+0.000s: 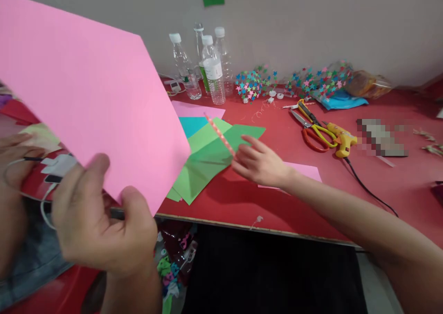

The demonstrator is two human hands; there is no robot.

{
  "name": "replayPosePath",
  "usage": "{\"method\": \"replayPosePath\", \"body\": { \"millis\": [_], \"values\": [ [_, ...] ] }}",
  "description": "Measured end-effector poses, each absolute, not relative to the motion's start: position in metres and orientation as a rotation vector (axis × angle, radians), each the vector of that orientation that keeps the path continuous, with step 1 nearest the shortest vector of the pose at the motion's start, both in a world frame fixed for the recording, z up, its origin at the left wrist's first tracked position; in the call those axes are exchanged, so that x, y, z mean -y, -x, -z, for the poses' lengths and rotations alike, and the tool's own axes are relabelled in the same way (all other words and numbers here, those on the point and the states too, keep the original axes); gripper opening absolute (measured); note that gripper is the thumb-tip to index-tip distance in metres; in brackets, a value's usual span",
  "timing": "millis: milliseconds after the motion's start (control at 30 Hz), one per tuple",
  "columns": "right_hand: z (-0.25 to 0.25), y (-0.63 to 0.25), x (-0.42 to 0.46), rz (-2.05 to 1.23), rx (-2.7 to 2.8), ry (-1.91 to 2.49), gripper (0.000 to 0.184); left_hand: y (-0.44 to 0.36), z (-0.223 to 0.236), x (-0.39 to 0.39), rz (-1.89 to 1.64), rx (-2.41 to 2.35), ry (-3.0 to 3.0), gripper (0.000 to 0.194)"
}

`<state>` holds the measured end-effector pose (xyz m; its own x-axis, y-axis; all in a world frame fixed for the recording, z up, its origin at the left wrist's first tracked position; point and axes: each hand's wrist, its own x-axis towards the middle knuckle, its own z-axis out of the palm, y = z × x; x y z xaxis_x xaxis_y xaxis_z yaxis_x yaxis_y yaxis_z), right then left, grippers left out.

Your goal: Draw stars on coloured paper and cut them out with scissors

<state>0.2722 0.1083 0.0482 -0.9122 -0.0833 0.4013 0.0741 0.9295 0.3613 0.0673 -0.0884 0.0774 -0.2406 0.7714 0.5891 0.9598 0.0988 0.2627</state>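
Observation:
My left hand grips the lower edge of a large pink sheet between thumb and fingers, raised and tilted above the table at the left. Closed around a pink patterned pencil, my right hand hovers over the table's middle, the pencil slanting up and to the left. Beneath it are overlapping green sheets, with a blue sheet and another pink sheet partly showing behind. A smaller pink piece lies under my right forearm.
Plastic bottles stand by the wall, beside bags of coloured stars. Scissors, a cutter and a yellow glue gun with a trailing cord lie right on the red table. Another person's hand is at left.

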Motion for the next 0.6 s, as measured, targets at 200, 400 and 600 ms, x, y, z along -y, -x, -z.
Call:
{"method": "replayPosePath", "body": {
  "millis": [200, 400, 600],
  "values": [
    [-0.061, -0.363, -0.074, 0.606, 2.640, 0.426, 0.027, -0.065, -0.074, 0.082, 1.103, 1.814, 1.341, 0.065],
    [-0.050, -0.377, -0.069, 0.554, 2.765, 0.488, 0.017, -0.064, -0.067, 0.062, 1.168, 1.650, 1.299, 0.060],
    [-0.046, -0.291, -0.109, 0.380, 2.853, 0.246, 0.015, -0.066, -0.065, 0.065, 1.153, 1.666, 1.267, 0.058]
  ]
}}
